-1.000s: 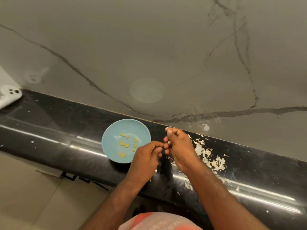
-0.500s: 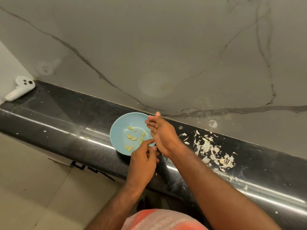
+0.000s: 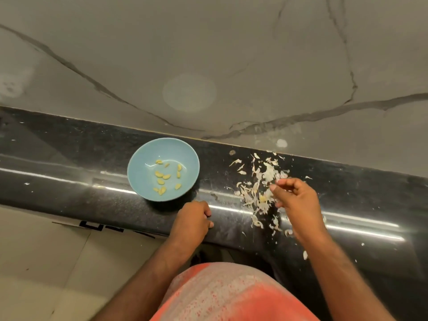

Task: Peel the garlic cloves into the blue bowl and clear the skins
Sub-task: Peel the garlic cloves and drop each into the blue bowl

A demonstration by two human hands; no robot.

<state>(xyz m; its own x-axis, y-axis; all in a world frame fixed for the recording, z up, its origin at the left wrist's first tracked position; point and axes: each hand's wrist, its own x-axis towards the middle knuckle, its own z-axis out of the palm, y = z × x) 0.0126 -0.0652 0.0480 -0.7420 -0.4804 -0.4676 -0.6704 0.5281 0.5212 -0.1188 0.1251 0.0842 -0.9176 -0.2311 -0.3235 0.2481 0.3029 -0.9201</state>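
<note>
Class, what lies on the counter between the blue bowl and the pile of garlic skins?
Only bare black counter, in the head view; the blue bowl and garlic skins lie apart.

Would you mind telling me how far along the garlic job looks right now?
Done: roughly ten peeled cloves lie in the blue bowl. In hand: the right hand hovers over the skins scattered on the black counter, while the left hand rests curled at its front edge. Left: the skins are uncleared, and a yellowish piece among them may need peeling.
</note>
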